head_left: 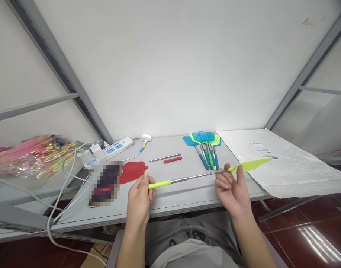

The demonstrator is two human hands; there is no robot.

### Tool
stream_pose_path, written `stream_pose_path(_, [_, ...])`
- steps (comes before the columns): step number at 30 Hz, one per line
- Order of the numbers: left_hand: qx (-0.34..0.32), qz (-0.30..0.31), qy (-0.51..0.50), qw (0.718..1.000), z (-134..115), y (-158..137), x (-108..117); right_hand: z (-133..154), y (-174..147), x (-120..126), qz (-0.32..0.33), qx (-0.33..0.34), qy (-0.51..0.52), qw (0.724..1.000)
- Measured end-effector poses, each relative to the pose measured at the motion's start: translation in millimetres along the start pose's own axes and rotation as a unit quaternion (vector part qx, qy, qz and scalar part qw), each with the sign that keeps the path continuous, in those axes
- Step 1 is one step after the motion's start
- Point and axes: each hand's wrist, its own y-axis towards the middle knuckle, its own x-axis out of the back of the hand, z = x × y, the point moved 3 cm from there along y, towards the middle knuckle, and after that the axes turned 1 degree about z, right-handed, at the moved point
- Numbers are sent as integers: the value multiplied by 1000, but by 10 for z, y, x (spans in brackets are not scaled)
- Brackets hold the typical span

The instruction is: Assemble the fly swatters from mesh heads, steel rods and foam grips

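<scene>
A fly swatter [187, 177] with a yellow-green grip, a metal telescopic rod and a yellow-green head is held level above the table's front edge, its rod drawn out long. My left hand [139, 195] is closed around the grip end. At the other end, my right hand [233, 190] pinches the swatter where rod and head meet. Just beyond my left hand lies a red swatter head [133, 170]. Behind the held rod rest a loose metal rod [164, 158] and a red handle grip [172, 160]. Several blue and green swatters [205, 147] lie piled near my right hand.
A large white plastic bag [284, 175] with a label covers the table's right side. On the left are a power strip [118, 147] with cables, a white round device [146, 138] and plastic-wrapped colourful items [44, 152]. A blurred-out object [106, 184] lies at the front left.
</scene>
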Motion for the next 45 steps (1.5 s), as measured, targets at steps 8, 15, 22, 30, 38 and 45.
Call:
stream_pose_path(8, [28,31,-46,998,31,-60,-112,63,-67,38,-59,177,-145,972])
stream_pose_path(15, [34,20,-43,998,2,1,-17,327,-78,33,-74,270,-233,931])
stream_pose_path(22, [-9,0,-26,1000,-21,-24,-44,92,-217,10,-126,329,-308,884])
stream_pose_path(30, [2,76,51,996,45,-294,-426,-330,-270,-97,-73,244,-315,914])
stream_pose_path(38, [-19,224,223,948,29,-239,-340,-306,-180,-26,-62,179,-375,908])
stream_pose_path(45, [-45,292,192,936,181,-397,-835,-626,-316,-101,42,184,-524,831])
